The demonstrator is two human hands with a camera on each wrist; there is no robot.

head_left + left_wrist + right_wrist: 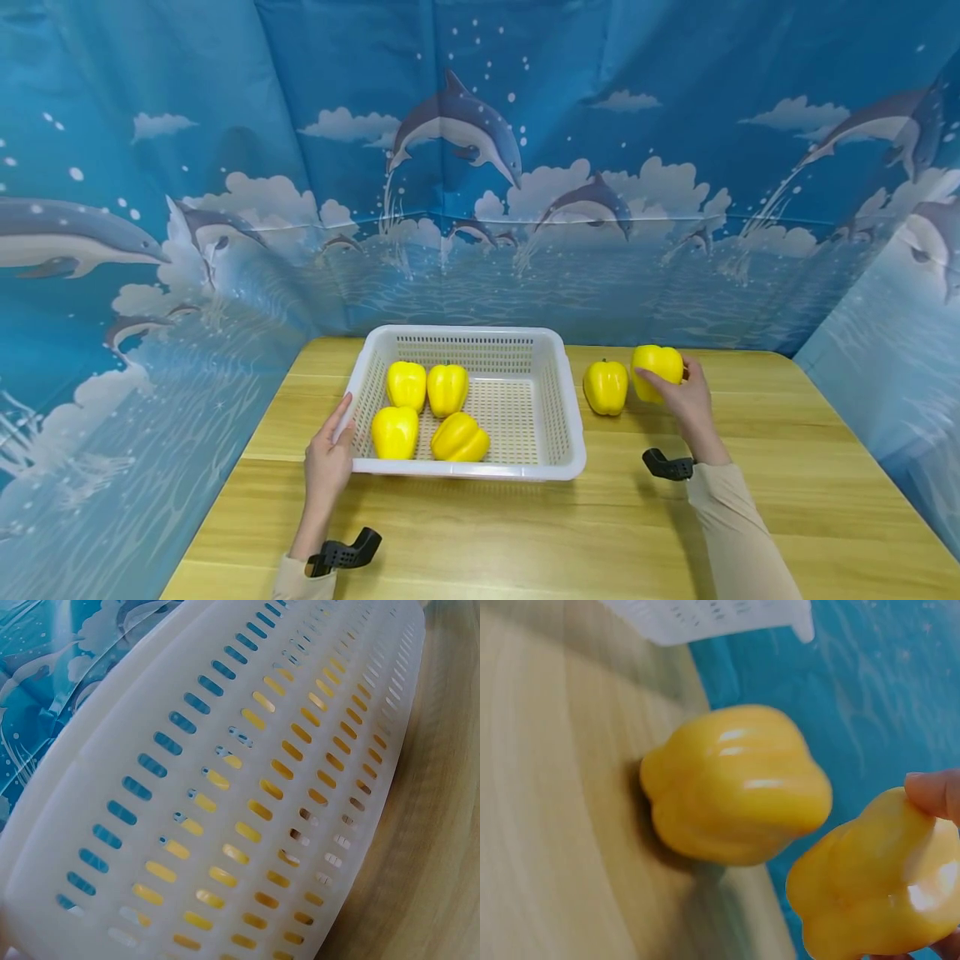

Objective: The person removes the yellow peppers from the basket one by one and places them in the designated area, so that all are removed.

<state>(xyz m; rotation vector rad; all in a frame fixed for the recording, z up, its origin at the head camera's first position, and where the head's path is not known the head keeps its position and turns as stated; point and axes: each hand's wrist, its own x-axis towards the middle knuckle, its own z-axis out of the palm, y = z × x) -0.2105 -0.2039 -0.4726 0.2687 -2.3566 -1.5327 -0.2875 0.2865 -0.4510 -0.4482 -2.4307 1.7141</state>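
My right hand [688,396] pinches a yellow bell pepper [657,372] between thumb and fingers. In the right wrist view this held pepper [874,881] is raised over the table's back edge. Just left of it, another yellow bell pepper [605,387] stands upright on the table. A white perforated plastic basket [468,469] sits at the middle. My left hand [328,457] grips its left rim near the front corner. Several yellow bell peppers [406,386] lie in the basket's left part, their colour showing through the slotted basket wall [240,787] in the left wrist view.
The wooden table [510,537] carries everything. A blue curtain [480,275] printed with dolphins hangs right behind its back edge and along both sides. Each wrist wears a black camera mount [666,465].
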